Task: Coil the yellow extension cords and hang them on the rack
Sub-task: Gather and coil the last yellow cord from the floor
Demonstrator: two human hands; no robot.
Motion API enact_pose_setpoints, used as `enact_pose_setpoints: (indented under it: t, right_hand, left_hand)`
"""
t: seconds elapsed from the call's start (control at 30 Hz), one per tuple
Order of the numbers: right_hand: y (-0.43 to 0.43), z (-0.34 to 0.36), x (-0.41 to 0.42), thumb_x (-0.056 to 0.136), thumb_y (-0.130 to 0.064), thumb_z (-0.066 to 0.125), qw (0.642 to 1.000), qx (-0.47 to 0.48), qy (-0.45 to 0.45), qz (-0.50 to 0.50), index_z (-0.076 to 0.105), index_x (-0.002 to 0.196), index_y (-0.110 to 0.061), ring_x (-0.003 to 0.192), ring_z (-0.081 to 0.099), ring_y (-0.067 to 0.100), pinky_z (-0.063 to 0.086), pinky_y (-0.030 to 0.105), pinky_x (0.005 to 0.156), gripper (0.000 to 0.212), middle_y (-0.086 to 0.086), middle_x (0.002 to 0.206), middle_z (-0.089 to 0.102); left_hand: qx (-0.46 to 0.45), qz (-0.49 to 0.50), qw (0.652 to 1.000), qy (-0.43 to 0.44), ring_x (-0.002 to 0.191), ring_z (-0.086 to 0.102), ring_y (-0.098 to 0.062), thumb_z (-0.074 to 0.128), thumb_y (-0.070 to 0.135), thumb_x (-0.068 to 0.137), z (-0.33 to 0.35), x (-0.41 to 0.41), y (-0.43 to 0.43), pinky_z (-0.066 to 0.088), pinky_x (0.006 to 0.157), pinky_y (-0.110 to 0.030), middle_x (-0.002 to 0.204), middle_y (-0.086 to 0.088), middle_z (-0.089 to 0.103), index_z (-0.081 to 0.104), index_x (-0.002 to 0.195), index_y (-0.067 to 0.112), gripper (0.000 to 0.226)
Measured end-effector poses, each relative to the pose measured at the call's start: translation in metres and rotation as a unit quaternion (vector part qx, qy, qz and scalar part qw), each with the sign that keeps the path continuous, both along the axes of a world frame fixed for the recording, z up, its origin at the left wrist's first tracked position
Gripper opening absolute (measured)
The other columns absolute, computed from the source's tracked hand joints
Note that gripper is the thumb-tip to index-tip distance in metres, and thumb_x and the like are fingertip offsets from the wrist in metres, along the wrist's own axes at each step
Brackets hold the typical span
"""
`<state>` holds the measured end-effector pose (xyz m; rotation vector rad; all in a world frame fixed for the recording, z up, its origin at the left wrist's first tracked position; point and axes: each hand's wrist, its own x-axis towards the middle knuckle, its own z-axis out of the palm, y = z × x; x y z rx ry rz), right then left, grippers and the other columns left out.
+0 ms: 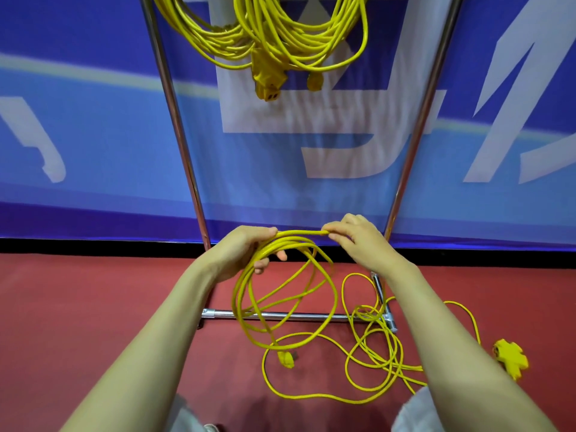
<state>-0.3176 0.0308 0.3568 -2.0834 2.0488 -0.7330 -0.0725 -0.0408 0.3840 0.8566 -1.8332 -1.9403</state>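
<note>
My left hand (246, 251) grips several loops of a yellow extension cord (280, 294) at their top, low in front of the rack. My right hand (358, 238) pinches the same cord just to the right, close to the left hand. The loops hang down, and the cord's plug (286, 358) dangles near the floor. The loose rest of the cord (374, 347) lies tangled on the red floor and ends in a yellow multi-outlet socket (511, 358) at the right. Coiled yellow cords (274, 32) hang from the top of the chrome rack (174, 113).
The rack's two chrome uprights and its base bar (280, 315) stand on the red floor right in front of me. A blue and white banner (93, 135) forms the wall behind the rack. My knees show at the bottom edge.
</note>
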Motion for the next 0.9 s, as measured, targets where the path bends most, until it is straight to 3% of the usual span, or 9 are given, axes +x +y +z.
enact_pose_setpoints:
  t: [0.13,0.27,0.4,0.53,0.63,0.7,0.77,0.9]
  right_hand:
    - [0.008,0.006,0.001,0.093,-0.038,0.055,0.998,0.001,-0.063,0.027,0.068,0.106,-0.032,0.098,0.048,0.017,0.038,0.033,0.092,0.019,-0.001,0.088,0.051]
    - [0.009,0.008,0.005,0.093,-0.040,0.055,0.999,0.005,-0.050,0.021,0.068,0.104,-0.033,0.095,0.047,0.014,0.036,0.028,0.083,0.019,-0.003,0.086,0.050]
    - [0.008,0.005,0.006,0.088,-0.039,0.062,0.994,0.024,-0.108,-0.008,0.060,0.106,-0.028,0.083,0.054,0.010,0.042,0.028,0.077,0.021,-0.004,0.088,0.058]
    - [0.007,-0.008,0.002,0.091,-0.022,0.061,0.979,0.180,-0.097,-0.013,0.052,0.083,-0.018,0.066,0.051,0.012,0.041,0.022,0.061,0.013,-0.003,0.072,0.055]
    - [0.009,-0.023,0.005,0.096,-0.015,0.053,0.935,0.289,-0.203,-0.003,0.047,0.079,-0.017,0.064,0.055,0.011,0.041,0.018,0.055,0.018,-0.002,0.073,0.057]
    - [0.006,-0.025,0.004,0.095,-0.010,0.051,0.933,0.268,-0.236,-0.034,0.049,0.081,-0.015,0.066,0.056,0.014,0.044,0.023,0.056,0.016,0.000,0.076,0.061]
    - [0.000,-0.019,0.003,0.096,-0.008,0.048,0.931,0.174,-0.309,-0.088,0.052,0.082,-0.013,0.062,0.056,0.016,0.050,0.024,0.056,0.015,0.003,0.076,0.061]
    - [0.000,0.014,0.005,0.099,-0.013,0.046,0.826,0.016,-0.551,-0.123,0.054,0.104,-0.007,0.055,0.063,0.015,0.057,0.024,0.055,0.012,0.006,0.077,0.056]
  left_hand:
    - [0.028,-0.035,0.999,0.003,0.048,0.039,-0.014,0.041,0.015,0.095,-0.001,0.002,0.003,0.040,0.048,-0.025,0.089,-0.014,0.068,0.061,0.117,0.000,0.034]
    - [0.034,-0.035,0.999,0.000,0.050,0.041,-0.017,0.033,0.006,0.092,-0.004,0.000,0.002,0.040,0.050,-0.026,0.095,-0.020,0.064,0.060,0.120,-0.001,0.039]
    - [-0.011,0.004,1.000,-0.003,0.050,0.034,-0.010,0.036,0.014,0.100,-0.007,-0.005,0.001,0.033,0.049,-0.020,0.086,-0.009,0.062,0.059,0.124,0.001,0.035]
    - [0.024,0.132,0.984,0.118,0.045,0.033,-0.003,0.037,0.011,0.101,-0.004,-0.006,-0.012,0.026,0.045,-0.014,0.078,-0.001,0.055,0.056,0.124,0.003,0.031]
    - [0.058,0.199,0.957,0.202,0.044,0.035,-0.005,0.038,0.010,0.102,-0.001,-0.007,-0.016,0.030,0.045,-0.016,0.074,-0.002,0.057,0.055,0.120,0.021,0.027]
    - [0.025,0.224,0.952,0.206,0.044,0.033,-0.007,0.038,0.011,0.102,-0.005,-0.011,-0.015,0.029,0.046,-0.017,0.071,-0.001,0.058,0.052,0.115,0.030,0.027]
    - [-0.054,0.243,0.955,0.163,0.044,0.030,-0.006,0.034,0.011,0.104,-0.011,-0.016,-0.013,0.026,0.044,-0.015,0.073,-0.001,0.053,0.052,0.103,0.026,0.024]
    - [-0.135,0.264,0.953,0.064,0.040,0.028,-0.003,0.030,0.011,0.104,-0.029,-0.029,-0.010,0.023,0.042,-0.015,0.073,-0.001,0.045,0.046,0.086,0.022,0.028]
